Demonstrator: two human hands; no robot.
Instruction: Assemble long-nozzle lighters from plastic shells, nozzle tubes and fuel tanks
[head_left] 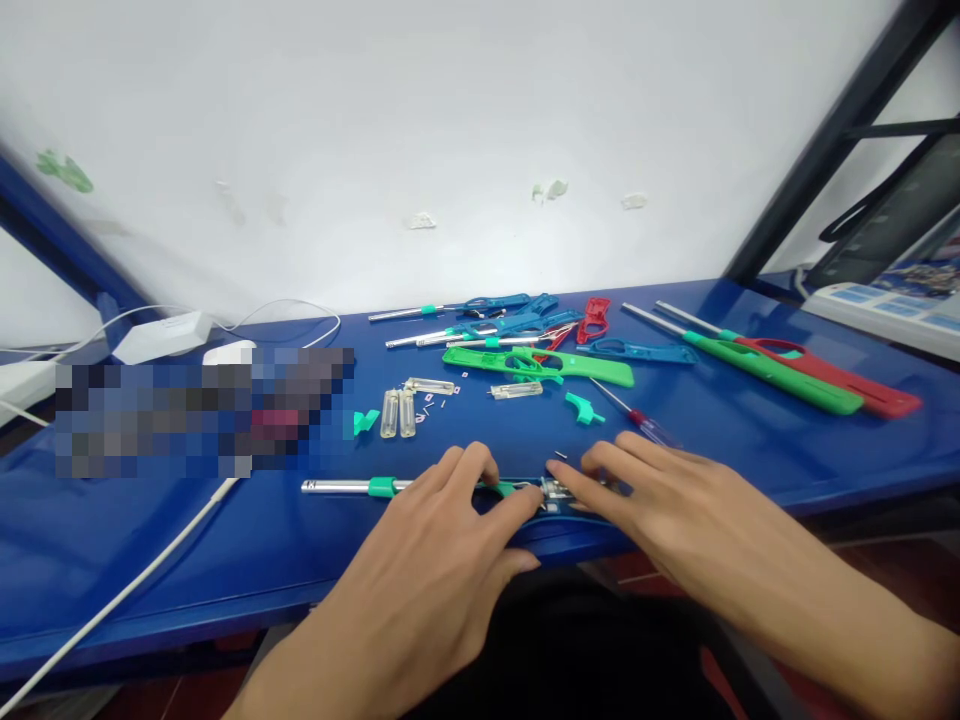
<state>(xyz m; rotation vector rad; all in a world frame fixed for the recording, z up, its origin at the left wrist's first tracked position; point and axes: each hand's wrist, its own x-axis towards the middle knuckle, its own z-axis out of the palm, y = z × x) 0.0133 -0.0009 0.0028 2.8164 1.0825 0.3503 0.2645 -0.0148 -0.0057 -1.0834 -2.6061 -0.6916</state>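
At the table's front edge lies an opened long-nosed lighter (337, 487), its metal tube and green collar pointing left. The blue casing is mostly covered by my fingers. My left hand (450, 540) is closed on the lighter's middle, thumb and index fingertip at the exposed parts. From the right, my right hand (652, 490) grips the handle end, its fingertips pressing around a clear-and-metal inner part (553, 489). Just beyond the fingers is a tiny metal pin (561, 455). Exactly what my right fingertips pinch is partly hidden.
Behind my hands lie clear fuel tanks (398, 414), a green trigger (583, 408), a screwdriver (649, 425) and an opened green lighter (592, 368). Blue lighters (480, 325) rest near the wall. Green and red lighters (787, 375) lie right. A white cable (142, 580) crosses the left side.
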